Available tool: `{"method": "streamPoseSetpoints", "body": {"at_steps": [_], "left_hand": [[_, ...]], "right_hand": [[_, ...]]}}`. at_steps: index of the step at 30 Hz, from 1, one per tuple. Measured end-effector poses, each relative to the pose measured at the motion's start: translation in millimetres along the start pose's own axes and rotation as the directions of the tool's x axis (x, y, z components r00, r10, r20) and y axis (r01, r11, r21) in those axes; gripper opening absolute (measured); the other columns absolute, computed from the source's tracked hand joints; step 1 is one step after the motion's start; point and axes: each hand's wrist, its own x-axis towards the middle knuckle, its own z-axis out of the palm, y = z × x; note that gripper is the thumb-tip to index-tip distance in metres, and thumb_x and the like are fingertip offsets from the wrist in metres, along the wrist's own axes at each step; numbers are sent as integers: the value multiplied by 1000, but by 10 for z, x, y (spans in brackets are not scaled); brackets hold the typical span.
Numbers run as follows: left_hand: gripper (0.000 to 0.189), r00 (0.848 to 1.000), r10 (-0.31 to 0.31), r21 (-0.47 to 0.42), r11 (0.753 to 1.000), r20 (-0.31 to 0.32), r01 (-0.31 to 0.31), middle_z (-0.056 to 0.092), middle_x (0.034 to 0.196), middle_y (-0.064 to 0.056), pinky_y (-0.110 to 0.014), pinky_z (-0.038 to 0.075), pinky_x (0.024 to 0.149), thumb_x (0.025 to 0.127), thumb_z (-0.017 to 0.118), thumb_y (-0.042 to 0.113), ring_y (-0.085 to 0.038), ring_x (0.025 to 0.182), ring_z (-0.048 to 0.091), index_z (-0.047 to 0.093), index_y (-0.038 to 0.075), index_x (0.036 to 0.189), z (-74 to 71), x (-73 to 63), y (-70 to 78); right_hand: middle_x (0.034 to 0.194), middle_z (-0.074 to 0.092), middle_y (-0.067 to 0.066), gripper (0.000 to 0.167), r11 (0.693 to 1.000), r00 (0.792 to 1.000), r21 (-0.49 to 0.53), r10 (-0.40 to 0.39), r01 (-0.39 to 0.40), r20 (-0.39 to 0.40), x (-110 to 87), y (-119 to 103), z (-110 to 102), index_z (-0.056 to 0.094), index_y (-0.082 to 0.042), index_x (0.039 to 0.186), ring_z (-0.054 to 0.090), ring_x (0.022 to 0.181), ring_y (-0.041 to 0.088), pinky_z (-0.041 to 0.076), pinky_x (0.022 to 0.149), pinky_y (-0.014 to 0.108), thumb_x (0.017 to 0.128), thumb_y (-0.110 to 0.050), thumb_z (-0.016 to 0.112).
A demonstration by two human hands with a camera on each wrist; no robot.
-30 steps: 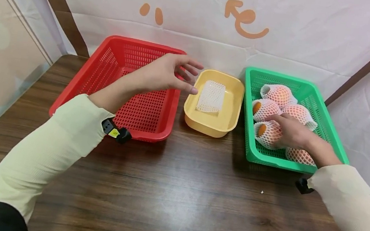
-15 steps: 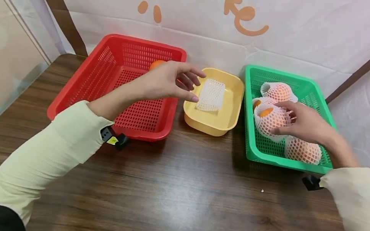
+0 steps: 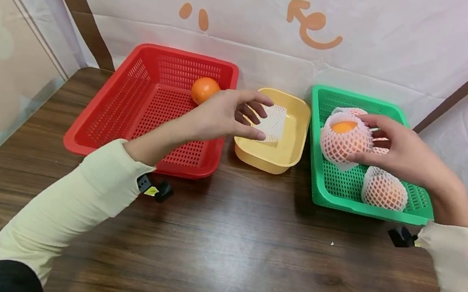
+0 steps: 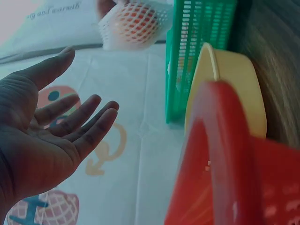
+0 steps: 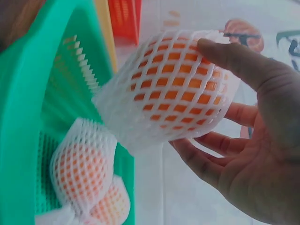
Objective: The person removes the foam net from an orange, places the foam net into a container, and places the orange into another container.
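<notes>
My right hand (image 3: 404, 150) grips an orange in a white foam net (image 5: 176, 89), thumb on one side and fingers on the other, lifted above the green basket (image 3: 318, 188). The fruit's bare top shows through the net's open end in the head view. Other netted oranges (image 5: 82, 166) lie in the basket below. My left hand (image 3: 224, 115) hovers with loose, spread fingers and holds nothing, over the gap between the red basket (image 3: 74, 138) and the yellow tub (image 3: 267, 162). Inside the red basket sits a bare orange (image 3: 205, 90), partly behind the left hand.
A flattened empty foam net (image 3: 275, 122) lies in the yellow tub, partly hidden by the left fingers. The three containers stand in a row on the dark wooden table (image 3: 222, 242), against a printed white cloth (image 3: 249, 21). A tiny white scrap (image 3: 332, 244) lies in front.
My right hand has taken hold of a netted orange and raised it from the pile. The left hand has shifted slightly right and down, uncovering the bare orange in the red basket.
</notes>
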Motion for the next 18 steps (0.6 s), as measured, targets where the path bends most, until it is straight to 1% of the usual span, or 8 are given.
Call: {"method": "streamPoseSetpoints", "body": {"at_steps": [3, 7, 10, 13, 14, 15, 18], "left_hand": [[57, 1000, 2, 9, 1000, 1, -2, 62, 108, -6, -28, 50, 84, 79, 80, 17, -17, 95, 62, 55, 8, 130, 100, -10, 30], [66, 1000, 27, 9, 1000, 3, -27, 60, 114, -5, -26, 49, 85, 77, 82, 21, -15, 98, 61, 52, 8, 134, 258, -38, 72], [74, 996, 84, 40, 996, -19, -84, 58, 120, -7, -25, 48, 87, 74, 84, 24, -15, 102, 60, 49, 6, 137, 373, -75, 86], [78, 989, 138, 73, 988, -53, -134, 56, 126, -9, -24, 47, 88, 73, 85, 25, -16, 105, 59, 47, 4, 138, 479, -123, 66], [79, 987, 148, 71, 987, -62, -143, 55, 128, -9, -24, 47, 88, 73, 85, 25, -16, 106, 58, 47, 3, 138, 512, -140, 52], [79, 986, 152, 62, 987, -70, -148, 54, 129, -8, -24, 47, 88, 72, 85, 25, -17, 107, 57, 47, 4, 138, 546, -156, 37], [77, 987, 126, 7, 992, -102, -126, 52, 129, -6, -24, 49, 86, 73, 84, 27, -16, 106, 56, 48, 6, 138, 653, -226, -16]], "right_hand": [[124, 50, 1, 71, 994, 995, 44, -96, 96, -2, -10, -113, 53, 45, -13, 139, 52, 107, 21, 41, 82, 8, 78, -17, 81], [123, 51, 0, 70, 976, 982, 106, -191, 191, -2, -20, -275, 142, 48, -12, 137, 54, 105, 14, 44, 83, 11, 75, -8, 82], [125, 51, -1, 72, 966, 974, 131, -224, 221, 11, -37, -384, 219, 48, -13, 137, 54, 106, 11, 45, 85, 13, 74, -7, 82], [127, 51, -2, 72, 954, 965, 163, -259, 251, 29, -40, -459, 307, 47, -14, 138, 52, 109, 13, 45, 87, 15, 75, -8, 82], [127, 51, -2, 72, 950, 963, 175, -268, 258, 33, -40, -477, 336, 47, -14, 138, 52, 109, 14, 45, 88, 16, 75, -8, 82], [128, 50, -2, 72, 944, 960, 192, -279, 267, 36, -37, -490, 368, 47, -13, 138, 51, 110, 15, 45, 89, 17, 75, -8, 81], [128, 51, -2, 71, 931, 952, 225, -302, 287, 37, -32, -506, 485, 46, -13, 139, 50, 111, 16, 46, 89, 20, 77, -9, 81]]}}
